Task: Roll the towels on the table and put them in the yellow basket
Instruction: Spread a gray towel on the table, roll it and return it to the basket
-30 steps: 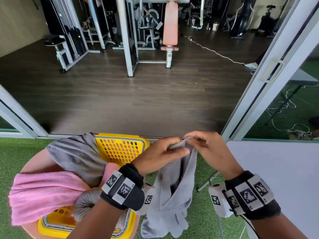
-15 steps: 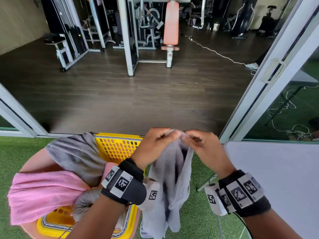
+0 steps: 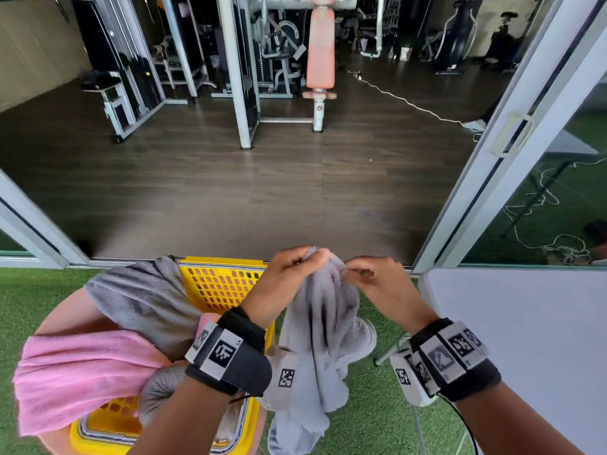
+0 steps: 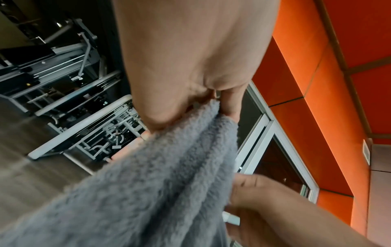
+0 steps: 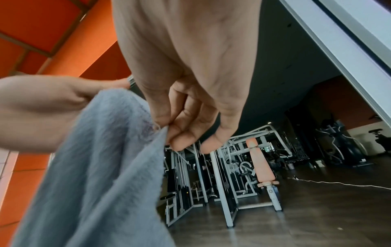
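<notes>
A light grey towel (image 3: 322,326) hangs bunched in the air between the yellow basket (image 3: 226,284) and the white table (image 3: 512,323). My left hand (image 3: 295,274) grips its top edge with curled fingers. My right hand (image 3: 368,277) pinches the same edge just to the right. In the left wrist view the grey towel (image 4: 160,183) runs out from under my left hand (image 4: 211,103). The right wrist view has my right hand (image 5: 169,132) pinching the grey towel (image 5: 101,167) edge between thumb and fingers.
A darker grey towel (image 3: 141,300) and a pink towel (image 3: 82,372) drape over the basket's left rim; a rolled grey towel (image 3: 161,389) lies inside. The basket sits on a pink stool (image 3: 56,320) on green turf. Beyond, an open sliding door leads to gym machines.
Both hands have shifted slightly left and drawn closer along the towel's top edge. The towel hangs more bunched and swings a little.
</notes>
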